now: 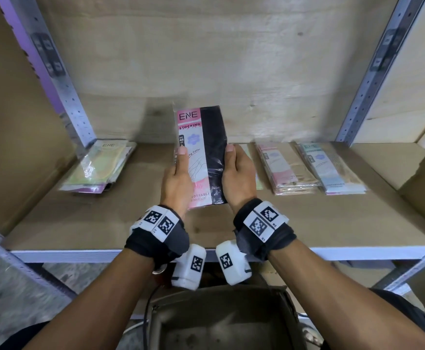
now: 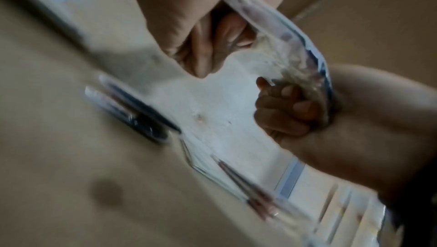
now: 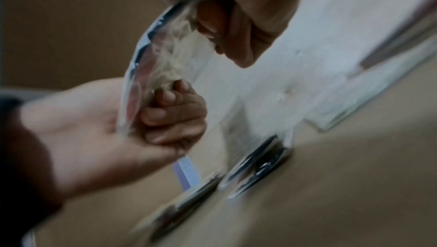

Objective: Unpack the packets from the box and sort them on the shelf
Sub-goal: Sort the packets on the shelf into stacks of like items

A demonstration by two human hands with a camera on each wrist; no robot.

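Note:
A pink and black stocking packet [image 1: 201, 137] stands upright above the middle of the shelf board [image 1: 206, 231], held by both hands. My left hand [image 1: 178, 173] grips its left edge, thumb on the front. My right hand [image 1: 236, 173] grips the right edge the same way. The left wrist view shows the packet [image 2: 279, 32] edge-on, with the left hand [image 2: 208, 32] and the right hand [image 2: 283, 112] curled behind it. The right wrist view has the packet [image 3: 151, 58] between the right hand [image 3: 236, 27] and the left hand [image 3: 172, 116]. The open box [image 1: 221, 322] lies below my forearms.
A pile of green and yellow packets [image 1: 97, 168] lies at the shelf's left. Pink packets [image 1: 282, 168] and blue packets [image 1: 330, 168] lie in stacks at the right. Perforated metal uprights [image 1: 67, 97] frame the bay, and a plywood back wall [image 1: 231, 59] closes it.

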